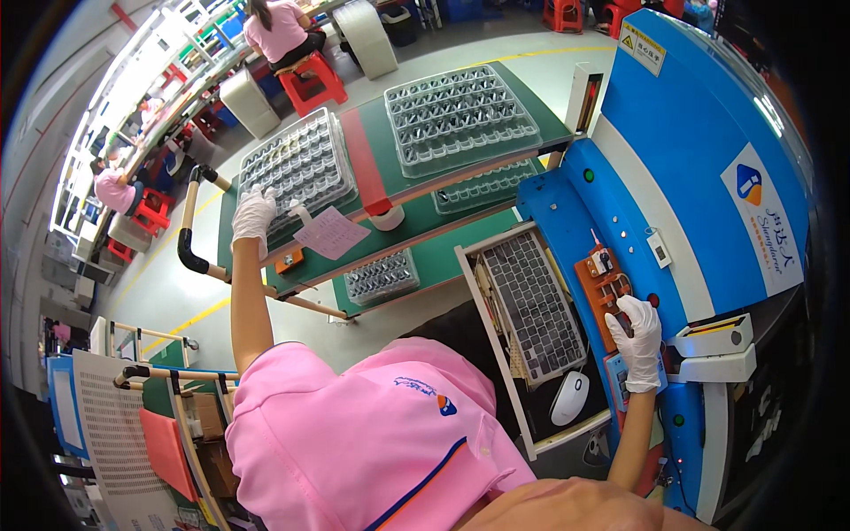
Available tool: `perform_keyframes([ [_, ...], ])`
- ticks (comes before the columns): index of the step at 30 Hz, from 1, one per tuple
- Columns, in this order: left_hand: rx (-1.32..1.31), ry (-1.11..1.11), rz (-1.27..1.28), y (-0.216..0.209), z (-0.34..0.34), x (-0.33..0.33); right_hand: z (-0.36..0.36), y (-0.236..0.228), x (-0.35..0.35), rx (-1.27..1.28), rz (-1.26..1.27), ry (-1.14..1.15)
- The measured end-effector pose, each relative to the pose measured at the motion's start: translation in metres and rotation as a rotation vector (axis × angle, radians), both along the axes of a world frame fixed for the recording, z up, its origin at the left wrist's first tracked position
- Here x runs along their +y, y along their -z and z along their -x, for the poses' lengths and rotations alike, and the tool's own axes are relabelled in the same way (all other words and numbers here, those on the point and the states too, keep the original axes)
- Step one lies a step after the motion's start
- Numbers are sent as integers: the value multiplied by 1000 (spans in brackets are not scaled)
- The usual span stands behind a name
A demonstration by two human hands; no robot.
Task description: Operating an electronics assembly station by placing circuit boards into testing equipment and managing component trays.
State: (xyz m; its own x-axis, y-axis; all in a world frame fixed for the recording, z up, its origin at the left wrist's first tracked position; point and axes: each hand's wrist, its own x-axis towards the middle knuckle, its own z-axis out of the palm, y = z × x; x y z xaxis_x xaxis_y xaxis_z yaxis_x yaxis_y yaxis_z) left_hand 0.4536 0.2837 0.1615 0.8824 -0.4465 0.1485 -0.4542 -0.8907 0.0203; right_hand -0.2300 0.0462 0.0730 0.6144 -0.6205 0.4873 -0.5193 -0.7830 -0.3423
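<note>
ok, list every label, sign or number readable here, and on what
Wording not copied, only located:
Blue machine, white panel: logo and large lettering, readable.
Same machine, warning label: triangle symbol, characters; finest print too small.
Pink paper slip: writing too small.
Pink shirt: logo; lettering too small.
Keyboard: key marks too small.

Two hands (254, 217) (637, 345), one keyboard (534, 305) and one mouse (569, 397) show.

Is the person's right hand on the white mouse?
No, the gloved right hand is at the orange fixture on the blue machine, while the mouse lies apart in the drawer.
</note>
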Motion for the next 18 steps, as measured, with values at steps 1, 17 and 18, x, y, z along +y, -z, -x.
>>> perform_keyframes([
  [1, -7, 13, 5, -1, 1, -1, 0, 0, 0, -3, -9, -3],
  [17, 168, 88, 127, -29, -9, 8, 3, 4, -3, 16, -94, 3],
  [18, 76, 66, 76, -35, -19, 9, 4, 7, -4, 18, -101, 16],
])
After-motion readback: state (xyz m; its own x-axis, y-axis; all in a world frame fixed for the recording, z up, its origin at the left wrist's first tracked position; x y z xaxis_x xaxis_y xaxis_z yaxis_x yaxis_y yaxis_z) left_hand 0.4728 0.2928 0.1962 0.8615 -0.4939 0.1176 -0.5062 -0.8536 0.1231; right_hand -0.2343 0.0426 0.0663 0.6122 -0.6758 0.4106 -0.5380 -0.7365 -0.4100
